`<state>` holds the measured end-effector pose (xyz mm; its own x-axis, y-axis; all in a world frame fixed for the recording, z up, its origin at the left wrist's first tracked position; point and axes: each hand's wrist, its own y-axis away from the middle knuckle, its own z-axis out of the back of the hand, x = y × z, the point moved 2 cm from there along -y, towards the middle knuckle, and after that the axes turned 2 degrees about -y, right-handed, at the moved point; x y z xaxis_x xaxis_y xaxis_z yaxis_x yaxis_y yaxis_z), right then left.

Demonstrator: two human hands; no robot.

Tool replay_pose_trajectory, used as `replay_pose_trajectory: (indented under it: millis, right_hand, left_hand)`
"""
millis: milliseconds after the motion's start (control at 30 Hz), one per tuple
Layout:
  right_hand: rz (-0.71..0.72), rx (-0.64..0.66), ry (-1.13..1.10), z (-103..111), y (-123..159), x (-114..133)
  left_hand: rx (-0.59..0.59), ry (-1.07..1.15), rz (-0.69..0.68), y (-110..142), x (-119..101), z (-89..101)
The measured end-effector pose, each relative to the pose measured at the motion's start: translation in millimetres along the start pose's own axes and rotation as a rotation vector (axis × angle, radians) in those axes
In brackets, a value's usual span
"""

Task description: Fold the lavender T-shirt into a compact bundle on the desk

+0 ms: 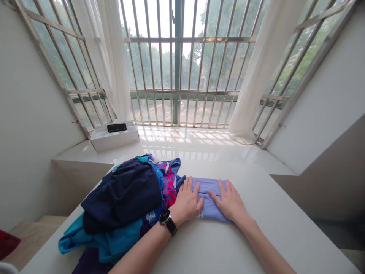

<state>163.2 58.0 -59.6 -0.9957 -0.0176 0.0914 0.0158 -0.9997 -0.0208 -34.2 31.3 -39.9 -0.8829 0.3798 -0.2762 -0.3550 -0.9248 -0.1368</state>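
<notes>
A lavender garment, folded into a flat rectangle, lies on the white table in front of me. My left hand rests flat on its left side, fingers stretched forward, a black watch on the wrist. On the right side of the cloth lies my right hand, its fingers spread and pressed down. White lettering shows along the near edge of the garment, partly covered. Just left of my left hand is a heap of loose clothes, with a dark navy piece on top and teal, purple and pink ones beneath.
The white table meets a glossy window ledge. On the ledge's left stands a white box with a black object on it. White curtains hang beside the barred window. A dark red thing shows at far left.
</notes>
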Motion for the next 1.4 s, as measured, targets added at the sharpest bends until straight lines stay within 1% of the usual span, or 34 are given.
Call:
replay_pose_trajectory:
  millis: [267,567,900,1200,1400]
  right_hand:
    - [0.004,0.001,-0.007,0.4,-1.0,-2.8]
    - [0.031,-0.013,-0.043,-2.5,-3.1,-6.4]
    - [0.042,-0.032,-0.070,-5.3,-3.9,-10.0]
    - [0.049,-0.043,-0.013,-7.1,-4.6,-11.5]
    - [0.042,-0.026,-0.003,-6.6,-4.7,-11.8]
  left_hand:
    - [0.010,0.007,-0.004,-0.3,2.2,-0.2]
    - [-0.089,-0.029,-0.002,0.8,0.4,1.3]
    - [-0.087,-0.012,-0.004,0.8,0.1,1.6]
    - [-0.082,-0.011,-0.006,1.4,-0.8,2.5]
    - [-0.084,-0.012,-0.007,1.7,-0.8,3.3]
